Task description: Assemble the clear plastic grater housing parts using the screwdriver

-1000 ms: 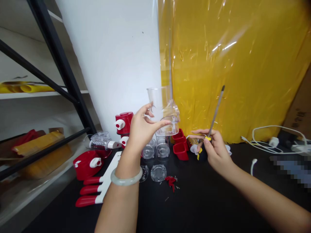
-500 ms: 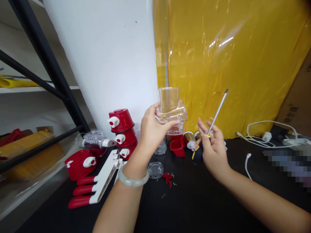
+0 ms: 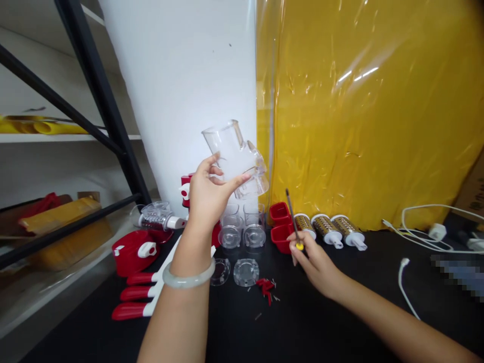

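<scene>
My left hand (image 3: 212,189) grips a clear plastic housing (image 3: 230,148) in front of the white wall, its wide mouth tilted up to the left. In my right hand (image 3: 312,257) is a screwdriver (image 3: 291,212), its shaft pointing up and its yellow collar at my fingers. Behind that hand are red trays (image 3: 280,237) and metal drum graters (image 3: 327,229). Small red parts (image 3: 266,286) and screws lie left of my right hand, beside a clear round disc (image 3: 245,273). More clear cups (image 3: 230,236) stand below the held housing.
At left are a red base (image 3: 134,254), red-and-white handles (image 3: 132,293), a clear part with a grater drum (image 3: 157,217) and a black-framed shelf (image 3: 94,96). White cables (image 3: 410,287) lie at right. Yellow wrapping (image 3: 359,126) stands behind.
My left hand has moved left with the clear housing, which now tilts. My right hand has moved left and down, with the screwdriver tipping left. The view has shifted.
</scene>
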Available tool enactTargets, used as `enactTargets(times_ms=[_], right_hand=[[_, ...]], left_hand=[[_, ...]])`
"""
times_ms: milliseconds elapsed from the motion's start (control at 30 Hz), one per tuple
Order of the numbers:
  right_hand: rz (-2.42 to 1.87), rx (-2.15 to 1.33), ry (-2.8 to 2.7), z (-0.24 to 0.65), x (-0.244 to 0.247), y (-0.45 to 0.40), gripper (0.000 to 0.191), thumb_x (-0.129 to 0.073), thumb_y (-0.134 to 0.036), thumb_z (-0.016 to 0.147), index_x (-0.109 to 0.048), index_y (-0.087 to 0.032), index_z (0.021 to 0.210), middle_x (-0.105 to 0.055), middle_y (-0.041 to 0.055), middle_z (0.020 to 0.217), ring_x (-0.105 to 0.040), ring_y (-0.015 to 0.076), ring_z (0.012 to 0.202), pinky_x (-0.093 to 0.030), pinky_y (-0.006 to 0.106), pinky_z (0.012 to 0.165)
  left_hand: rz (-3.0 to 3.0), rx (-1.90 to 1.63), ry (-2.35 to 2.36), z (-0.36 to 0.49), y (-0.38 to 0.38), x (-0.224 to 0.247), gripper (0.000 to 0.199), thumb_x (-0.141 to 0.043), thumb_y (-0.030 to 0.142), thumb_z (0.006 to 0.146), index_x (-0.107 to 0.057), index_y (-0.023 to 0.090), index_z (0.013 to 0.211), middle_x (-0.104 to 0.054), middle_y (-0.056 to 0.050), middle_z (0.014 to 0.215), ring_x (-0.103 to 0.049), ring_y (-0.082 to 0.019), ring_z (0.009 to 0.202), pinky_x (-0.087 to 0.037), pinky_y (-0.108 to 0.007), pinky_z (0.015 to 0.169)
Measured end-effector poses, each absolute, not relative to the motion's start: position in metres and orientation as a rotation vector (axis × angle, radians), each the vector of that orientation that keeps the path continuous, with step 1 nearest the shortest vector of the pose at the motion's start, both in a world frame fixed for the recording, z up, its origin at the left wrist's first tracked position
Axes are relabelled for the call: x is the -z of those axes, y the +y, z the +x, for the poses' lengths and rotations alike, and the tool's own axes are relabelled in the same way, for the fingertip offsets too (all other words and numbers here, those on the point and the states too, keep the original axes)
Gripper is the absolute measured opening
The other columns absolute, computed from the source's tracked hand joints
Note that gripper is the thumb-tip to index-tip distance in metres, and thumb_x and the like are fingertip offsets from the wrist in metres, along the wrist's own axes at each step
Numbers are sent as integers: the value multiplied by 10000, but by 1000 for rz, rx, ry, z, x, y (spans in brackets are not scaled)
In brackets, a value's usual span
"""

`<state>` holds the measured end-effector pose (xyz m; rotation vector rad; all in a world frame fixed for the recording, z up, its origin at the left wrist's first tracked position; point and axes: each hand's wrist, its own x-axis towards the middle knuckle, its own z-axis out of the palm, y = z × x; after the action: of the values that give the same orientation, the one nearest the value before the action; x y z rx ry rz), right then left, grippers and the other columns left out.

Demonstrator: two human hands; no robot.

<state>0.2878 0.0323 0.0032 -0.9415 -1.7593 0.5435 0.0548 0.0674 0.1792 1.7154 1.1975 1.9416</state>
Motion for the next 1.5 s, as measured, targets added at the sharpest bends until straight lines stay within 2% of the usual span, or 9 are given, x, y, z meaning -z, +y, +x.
enactTargets(times_ms=[100,233,500,1133,1367,1500], right_hand=[[-1002,-682,-1880,281,4,28,192,-373,-346,1035,-460,-201,1128,-513,-20,771,-519,129,642,-448,288,631],[-1054,-776,-1898,278,5,25,230,-351,-380,1037,-415,-202,1168,-482,-27,767,-501,142,664,-431,298,653],[-1019,-821,-1878,278,7,23,222,-329,-417,1046,-402,-225,1131,-499,-21,760,-492,153,679,-417,320,690],[-941,-920,-1821,276,12,22,268,-370,-467,1036,-403,-231,1160,-523,-34,728,-512,150,678,-421,316,703],[-794,-1131,-1776,275,13,24,264,-421,-482,1022,-430,-233,1108,-488,-40,778,-529,129,679,-428,300,694],[-862,-992,-1828,275,10,24,259,-401,-450,1032,-421,-226,1160,-505,-36,771,-521,134,677,-431,307,703]], left_hand=[[1717,-1943,1175,53,65,-179,793,-920,329,551,-618,157,1263,-518,18,866,-430,-58,577,-426,-214,522],[1768,-1894,1207,63,59,-177,794,-921,301,566,-607,153,1279,-530,15,892,-433,-44,557,-423,-208,510],[1843,-1797,1227,77,62,-172,756,-926,272,591,-591,182,1263,-515,21,910,-430,-32,544,-403,-206,513],[1842,-1730,1230,80,62,-170,759,-918,240,614,-563,161,1280,-514,10,931,-414,-22,534,-387,-204,493],[1827,-1709,1207,82,61,-171,751,-916,239,610,-575,160,1275,-511,14,899,-425,-36,555,-385,-208,503],[1849,-1754,1239,80,64,-168,772,-925,281,590,-580,180,1274,-523,10,928,-442,-41,551,-400,-226,524]])
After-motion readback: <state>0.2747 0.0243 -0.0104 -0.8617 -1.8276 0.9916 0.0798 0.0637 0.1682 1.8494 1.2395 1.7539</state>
